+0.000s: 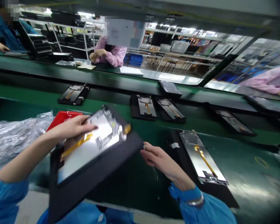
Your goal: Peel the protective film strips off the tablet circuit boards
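My left hand (78, 126) is closed on a display panel (84, 155) with a silvery back, an orange flat cable and a small circuit board. The panel lies on a black backing board (112, 168), and both are tilted up off the bench. My left thumb presses on the panel's face; the other fingers are mostly hidden. At the board's right corner, the fingertips of my right hand (158, 160) pinch together. To the right, another display panel (204, 157) with an orange cable rests on a black board (224, 193).
A red bin (64, 116) and clear plastic bags (16, 137) stand left. Several panels on black boards, such as one panel (146, 105), sit along the green conveyor (102, 93). Co-workers in pink sleeves (115, 56) and blue ones (4, 28) are across the line.
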Demonstrator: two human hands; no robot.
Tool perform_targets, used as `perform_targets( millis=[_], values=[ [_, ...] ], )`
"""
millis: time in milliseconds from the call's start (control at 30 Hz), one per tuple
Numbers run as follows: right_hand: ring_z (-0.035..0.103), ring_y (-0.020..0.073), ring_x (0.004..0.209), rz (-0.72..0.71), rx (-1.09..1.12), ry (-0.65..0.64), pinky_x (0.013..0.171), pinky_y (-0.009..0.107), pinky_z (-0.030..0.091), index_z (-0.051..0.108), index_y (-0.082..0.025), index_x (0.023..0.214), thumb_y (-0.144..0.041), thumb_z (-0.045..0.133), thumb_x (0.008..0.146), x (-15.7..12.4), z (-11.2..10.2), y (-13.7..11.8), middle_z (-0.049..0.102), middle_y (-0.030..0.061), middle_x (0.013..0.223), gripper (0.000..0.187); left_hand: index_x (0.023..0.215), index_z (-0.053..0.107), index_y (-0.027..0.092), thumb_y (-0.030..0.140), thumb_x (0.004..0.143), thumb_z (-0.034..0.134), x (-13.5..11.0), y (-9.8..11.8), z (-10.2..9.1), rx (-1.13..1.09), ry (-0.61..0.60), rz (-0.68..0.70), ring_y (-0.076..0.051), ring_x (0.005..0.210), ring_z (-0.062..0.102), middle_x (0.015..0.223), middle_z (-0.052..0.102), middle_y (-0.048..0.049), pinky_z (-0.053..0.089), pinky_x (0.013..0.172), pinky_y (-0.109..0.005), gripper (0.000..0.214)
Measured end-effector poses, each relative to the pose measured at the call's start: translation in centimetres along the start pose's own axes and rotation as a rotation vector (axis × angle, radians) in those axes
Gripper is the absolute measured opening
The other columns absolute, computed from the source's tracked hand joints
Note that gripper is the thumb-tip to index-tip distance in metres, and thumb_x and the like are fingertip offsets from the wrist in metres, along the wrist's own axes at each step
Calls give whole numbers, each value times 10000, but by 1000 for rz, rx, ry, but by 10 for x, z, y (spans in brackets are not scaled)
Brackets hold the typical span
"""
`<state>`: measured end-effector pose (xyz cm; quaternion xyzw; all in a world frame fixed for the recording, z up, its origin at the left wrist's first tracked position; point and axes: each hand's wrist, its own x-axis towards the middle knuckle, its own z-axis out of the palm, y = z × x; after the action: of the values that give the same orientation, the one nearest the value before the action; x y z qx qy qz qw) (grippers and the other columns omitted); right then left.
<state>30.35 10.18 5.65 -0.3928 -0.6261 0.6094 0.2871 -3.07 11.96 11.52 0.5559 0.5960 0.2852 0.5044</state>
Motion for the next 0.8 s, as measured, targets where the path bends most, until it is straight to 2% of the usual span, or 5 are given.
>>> perform_targets(
  millis=[100,200,500,700,800],
  values=[
    [523,81,520,8,-131,-35,459,224,402,714,-148,1002,-479,499,963,38,6,4,661,59,878,396,1015,675,228,572,763,769,-23,-32,10,406,-301,120,-207,762,675,883,713,-14,464,586,-220,437],
    [508,74,458,-62,-473,120,489,228,402,686,-157,898,-354,461,980,80,24,10,657,25,801,310,910,662,194,613,686,818,-28,-65,42,610,-418,208,-211,661,647,779,688,-18,402,524,-237,500],
    [606,151,657,-46,-662,188,621,244,424,638,-172,657,-169,740,736,143,54,31,649,14,689,129,1078,639,118,539,734,813,-38,-113,74,877,-196,513,-328,950,577,1042,605,-131,468,809,-429,572],
    [623,122,625,-109,-591,202,541,208,423,595,-174,705,-166,676,783,128,57,23,664,13,799,113,1011,586,193,269,973,571,-26,-94,56,842,-50,657,-216,903,540,987,560,-40,426,840,-371,86],
    [548,80,412,-120,-512,159,386,199,357,611,-183,816,-303,608,881,108,62,15,646,-11,778,137,1022,570,173,266,1018,458,-3,-78,43,835,79,663,-243,958,518,1008,544,-67,396,878,-416,146]
  ],
)
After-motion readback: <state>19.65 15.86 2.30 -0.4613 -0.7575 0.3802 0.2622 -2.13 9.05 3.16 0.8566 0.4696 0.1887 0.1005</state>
